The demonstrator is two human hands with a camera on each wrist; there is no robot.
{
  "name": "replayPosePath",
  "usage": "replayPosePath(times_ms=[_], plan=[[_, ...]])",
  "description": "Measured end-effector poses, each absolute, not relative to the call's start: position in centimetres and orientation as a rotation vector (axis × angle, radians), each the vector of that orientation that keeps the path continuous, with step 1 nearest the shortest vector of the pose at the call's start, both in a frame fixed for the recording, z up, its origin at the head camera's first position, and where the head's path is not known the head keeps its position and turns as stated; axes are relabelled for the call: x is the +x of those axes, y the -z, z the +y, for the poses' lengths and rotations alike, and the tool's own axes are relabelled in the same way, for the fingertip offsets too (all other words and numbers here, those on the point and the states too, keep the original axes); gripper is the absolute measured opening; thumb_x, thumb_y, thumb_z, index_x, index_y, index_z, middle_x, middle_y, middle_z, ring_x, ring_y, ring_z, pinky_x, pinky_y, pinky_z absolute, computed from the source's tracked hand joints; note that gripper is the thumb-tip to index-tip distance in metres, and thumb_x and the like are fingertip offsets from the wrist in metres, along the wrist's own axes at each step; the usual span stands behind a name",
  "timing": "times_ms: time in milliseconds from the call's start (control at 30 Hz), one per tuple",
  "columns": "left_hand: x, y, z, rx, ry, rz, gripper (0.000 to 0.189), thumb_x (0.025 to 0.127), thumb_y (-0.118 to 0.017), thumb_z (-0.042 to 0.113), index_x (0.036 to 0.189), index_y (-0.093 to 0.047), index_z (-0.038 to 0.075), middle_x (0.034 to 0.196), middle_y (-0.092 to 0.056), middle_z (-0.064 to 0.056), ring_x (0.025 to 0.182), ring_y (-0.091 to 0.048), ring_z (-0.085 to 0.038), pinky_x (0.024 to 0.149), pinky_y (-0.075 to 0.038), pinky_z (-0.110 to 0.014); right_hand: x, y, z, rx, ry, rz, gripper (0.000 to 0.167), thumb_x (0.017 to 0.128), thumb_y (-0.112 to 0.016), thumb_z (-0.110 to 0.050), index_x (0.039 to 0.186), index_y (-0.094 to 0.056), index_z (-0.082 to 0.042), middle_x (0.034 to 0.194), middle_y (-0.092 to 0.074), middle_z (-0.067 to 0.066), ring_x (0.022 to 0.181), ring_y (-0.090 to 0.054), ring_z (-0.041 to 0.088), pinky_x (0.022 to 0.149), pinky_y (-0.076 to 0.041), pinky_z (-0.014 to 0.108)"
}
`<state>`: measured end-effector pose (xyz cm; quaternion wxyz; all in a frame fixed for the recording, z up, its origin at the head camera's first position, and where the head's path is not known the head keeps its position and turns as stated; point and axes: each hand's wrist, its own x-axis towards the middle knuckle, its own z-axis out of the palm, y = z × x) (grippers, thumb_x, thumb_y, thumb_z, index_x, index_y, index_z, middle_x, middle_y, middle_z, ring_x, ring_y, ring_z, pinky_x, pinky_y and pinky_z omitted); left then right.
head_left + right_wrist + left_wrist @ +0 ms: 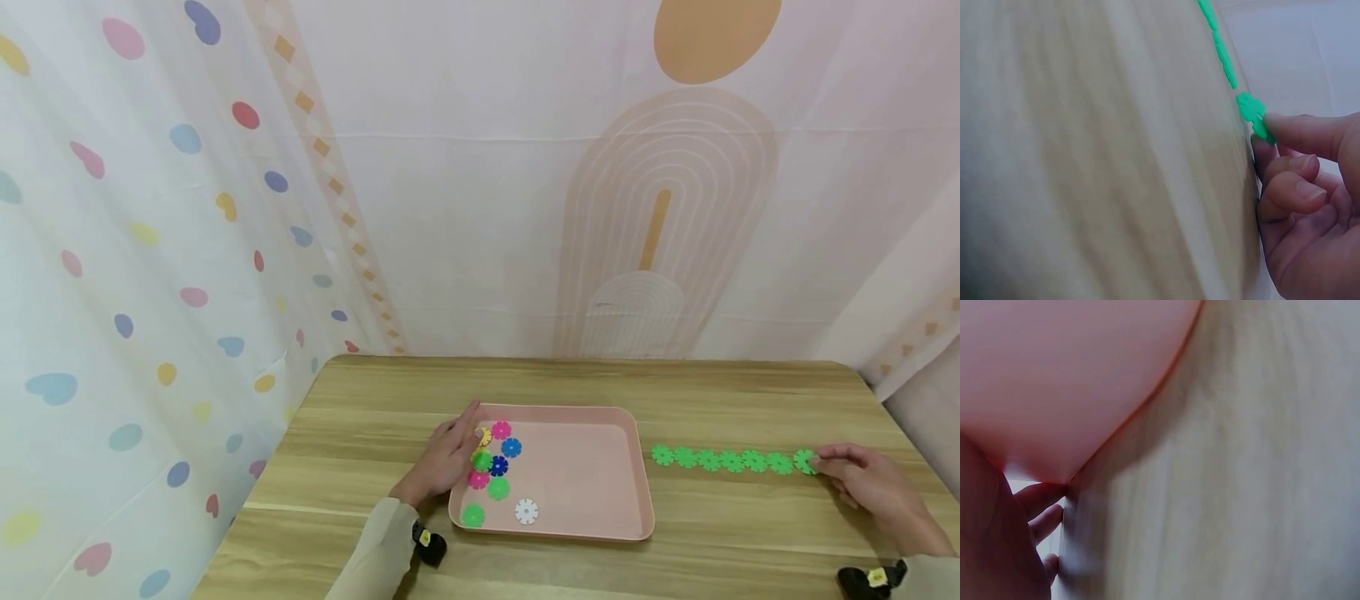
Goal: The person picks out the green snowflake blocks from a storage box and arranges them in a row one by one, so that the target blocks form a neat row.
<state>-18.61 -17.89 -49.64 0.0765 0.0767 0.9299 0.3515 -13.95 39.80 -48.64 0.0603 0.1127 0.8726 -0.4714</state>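
Note:
At the right end of a row of green notched plastic discs (pixel 731 461), my right hand (pixel 873 487) pinches a green disc (pixel 805 462) between thumb and fingers. The right wrist view has this held disc (pixel 1252 109) tilted at the fingertips, close to the row. On the left, my left hand (pixel 444 458) grips the left side of a pink tray (pixel 570 467), with the thumb over the rim and the fingers along the outside. Notched discs in several colours lie in the tray's left part, including a white one (pixel 527 511) and a blue one (pixel 512 447).
The tray and the row lie on a wood-grain table (pixel 375 392). A patterned curtain (pixel 480 208) hangs behind the table's back edge, and a dotted one (pixel 150 333) hangs at the left. Bare tabletop shows in front of the row.

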Motion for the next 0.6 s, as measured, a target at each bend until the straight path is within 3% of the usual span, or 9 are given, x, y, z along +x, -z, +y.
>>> replayPosePath(times_ms=[133, 367, 600], plan=[[-18.59, 49.65, -17.93, 0.240, -1.052, 2.790, 0.059, 0.107, -0.035, 0.045, 0.160, -0.013, 0.031, 0.160, -0.031, -0.014, 0.145, -0.024, -0.041, 0.110, -0.021, -0.072, -14.08, 48.57, 39.71, 0.391, 1.399, 2.648, 0.034, 0.101, -0.052, -0.016, 0.116, -0.055, 0.014, 0.081, -0.057, -0.008, 0.056, -0.046, 0.009, 0.054, -0.046, 0.027], [-18.65, 49.87, -17.96, 0.244, -1.067, 2.783, 0.060, 0.106, -0.036, 0.046, 0.160, -0.013, 0.033, 0.160, -0.031, -0.013, 0.145, -0.024, -0.041, 0.110, -0.021, -0.072, -14.26, 48.43, 39.78, 0.483, 1.383, 2.656, 0.034, 0.096, -0.059, -0.021, 0.111, -0.061, 0.009, 0.081, -0.058, -0.012, 0.062, -0.050, 0.009, 0.055, -0.047, 0.026], [-18.63, 49.80, -17.99, 0.246, -1.077, 2.781, 0.060, 0.106, -0.036, 0.046, 0.160, -0.014, 0.033, 0.160, -0.031, -0.014, 0.145, -0.024, -0.041, 0.110, -0.020, -0.072, -14.23, 48.44, 39.40, 0.500, 1.361, 2.699, 0.037, 0.094, -0.059, -0.017, 0.115, -0.056, 0.014, 0.081, -0.059, -0.010, 0.059, -0.050, 0.010, 0.054, -0.047, 0.027]])
